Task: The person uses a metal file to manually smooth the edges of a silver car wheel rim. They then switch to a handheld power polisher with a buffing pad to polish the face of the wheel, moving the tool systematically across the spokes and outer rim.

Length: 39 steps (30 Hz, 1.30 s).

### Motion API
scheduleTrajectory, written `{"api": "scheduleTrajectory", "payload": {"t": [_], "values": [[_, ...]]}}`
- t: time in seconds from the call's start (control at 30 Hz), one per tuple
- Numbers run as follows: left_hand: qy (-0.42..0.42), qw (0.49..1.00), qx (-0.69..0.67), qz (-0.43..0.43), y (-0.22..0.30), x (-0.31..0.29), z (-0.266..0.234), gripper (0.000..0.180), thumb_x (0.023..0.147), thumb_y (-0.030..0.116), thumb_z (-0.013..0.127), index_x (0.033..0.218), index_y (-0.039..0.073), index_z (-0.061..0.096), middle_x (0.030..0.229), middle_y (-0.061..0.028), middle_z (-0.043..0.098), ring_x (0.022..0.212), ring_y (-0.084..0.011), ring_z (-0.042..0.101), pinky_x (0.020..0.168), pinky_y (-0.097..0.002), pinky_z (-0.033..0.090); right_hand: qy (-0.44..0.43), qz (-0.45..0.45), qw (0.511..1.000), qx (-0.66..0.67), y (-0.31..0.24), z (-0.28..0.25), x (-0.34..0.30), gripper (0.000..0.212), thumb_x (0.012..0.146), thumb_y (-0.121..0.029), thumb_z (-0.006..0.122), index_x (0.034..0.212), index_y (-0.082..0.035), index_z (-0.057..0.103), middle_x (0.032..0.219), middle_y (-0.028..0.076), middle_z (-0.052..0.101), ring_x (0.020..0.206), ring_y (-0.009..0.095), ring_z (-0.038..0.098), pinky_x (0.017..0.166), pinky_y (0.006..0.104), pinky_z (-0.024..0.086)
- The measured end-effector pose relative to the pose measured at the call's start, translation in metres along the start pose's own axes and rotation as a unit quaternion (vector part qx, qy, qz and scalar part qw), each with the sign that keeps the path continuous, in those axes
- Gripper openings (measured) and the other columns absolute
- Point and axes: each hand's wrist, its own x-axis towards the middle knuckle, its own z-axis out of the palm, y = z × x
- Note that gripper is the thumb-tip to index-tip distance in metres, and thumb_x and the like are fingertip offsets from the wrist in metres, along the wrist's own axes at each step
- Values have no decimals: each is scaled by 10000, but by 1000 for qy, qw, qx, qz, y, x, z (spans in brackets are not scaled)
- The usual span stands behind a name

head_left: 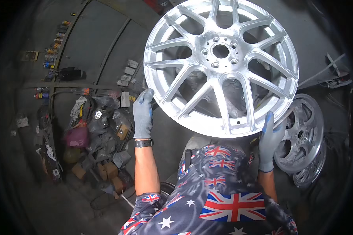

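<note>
A large bare-metal alloy wheel rim (219,78) faces up in front of me. Its many spokes run out from a bored hub with several bolt holes, and no tyre is on it. My left hand (143,115), in a grey glove with blue on it, grips the lower left edge, fingertips partly behind the rim. At the lower right edge my right hand (268,143), gloved alike, is closed round the rim with its thumb up along the edge. What bears the wheel from beneath is hidden.
Another silver wheel rim (317,135) stands at the right, with one more rim (313,172) below it. Left lies a heap of bags, boxes and a maroon bag (76,137). Cans (51,56) line the wall at far left. Pale blocks (128,72) lie left of the wheel.
</note>
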Motion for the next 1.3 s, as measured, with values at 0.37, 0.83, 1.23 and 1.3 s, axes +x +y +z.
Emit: {"api": "scheduleTrajectory", "payload": {"t": [0.37, 0.83, 1.23, 1.3], "values": [[-61, 988, -82, 116, 2, 39, 3, 470, 1024, 279, 700, 1354, -46, 623, 1041, -36, 706, 687, -26, 487, 585, -213, 397, 55, 9, 956, -288, -34, -4, -9, 361, 1084, -238, 606, 1289, 58, 586, 1047, 74, 639, 919, 148, 557, 875, 325, 478], [-149, 931, 48, 330, 16, 98, -11, 474, 1033, 116, 623, 1472, -24, 511, 1446, -203, 484, 1250, -235, 595, 1041, -375, 505, -68, 30, 968, -241, -149, 182, -168, 311, 974, 10, 593, 1273, 28, 678, 1095, 193, 713, 963, 275, 699, 879, 347, 530], [-283, 837, 116, 453, 8, 67, -57, 328, 879, -10, 755, 1198, 42, 696, 1171, -152, 686, 1051, -328, 670, 901, -419, 539, -87, 55, 935, -338, -148, 220, -188, 295, 909, -4, 700, 1204, -13, 712, 945, 197, 701, 784, 362, 693, 701, 404, 554], [-330, 837, 82, 429, 10, 57, -64, 349, 854, -25, 785, 1185, 57, 709, 1101, -126, 699, 969, -300, 686, 835, -393, 553, -77, 63, 935, -339, -148, 225, -186, 273, 904, -5, 703, 1176, -20, 717, 935, 194, 701, 784, 357, 694, 692, 408, 553]]}}
